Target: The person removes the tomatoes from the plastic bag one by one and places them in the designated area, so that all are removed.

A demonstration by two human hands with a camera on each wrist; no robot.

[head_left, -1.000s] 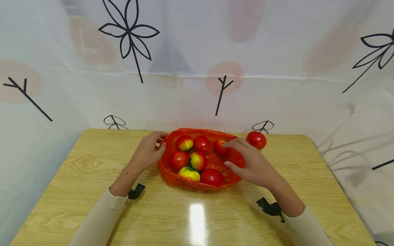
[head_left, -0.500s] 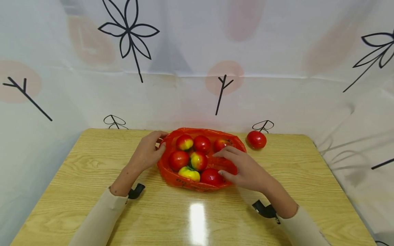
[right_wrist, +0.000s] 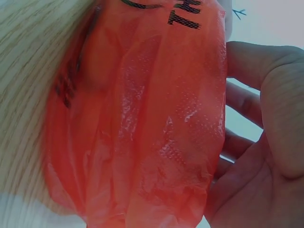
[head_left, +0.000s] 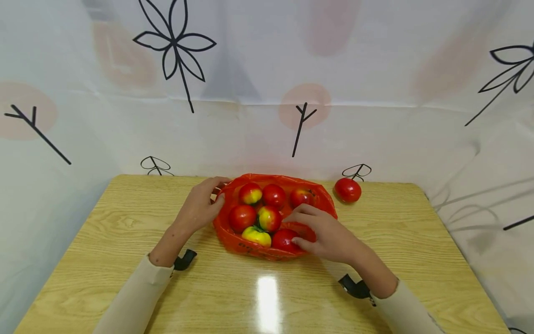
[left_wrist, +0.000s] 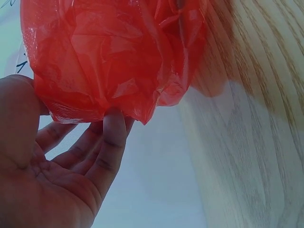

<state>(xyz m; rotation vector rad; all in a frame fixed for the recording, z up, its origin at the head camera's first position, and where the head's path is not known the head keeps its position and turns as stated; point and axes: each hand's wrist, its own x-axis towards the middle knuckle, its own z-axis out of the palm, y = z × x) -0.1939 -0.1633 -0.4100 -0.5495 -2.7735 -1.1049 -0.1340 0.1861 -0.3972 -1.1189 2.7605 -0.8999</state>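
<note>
An open red plastic bag point(head_left: 233, 243) stands on the table with several glossy, tomato-like fruits inside, some red, some red and yellow. My left hand point(head_left: 200, 206) holds the bag's left rim, thumb on the near side and fingers behind; in the left wrist view a fingertip meets the red plastic. Over the bag's right side reaches my right hand point(head_left: 329, 236), fingers spread above the inside. Its thumb is at the red fruit point(head_left: 284, 240) in the front right; whether it touches cannot be told. The bag's wall point(right_wrist: 142, 118) hides the right fingertips in the right wrist view.
One more red fruit point(head_left: 348, 190) lies outside the bag, at the table's back right. The wooden table point(head_left: 125, 260) ends at a white patterned cloth point(head_left: 250, 134) behind it. A light reflection shows on the tabletop in front of the bag.
My right hand has moved left and toward me, from beside the back right fruit to the front right red fruit. The left hand has stayed at the rim.
</note>
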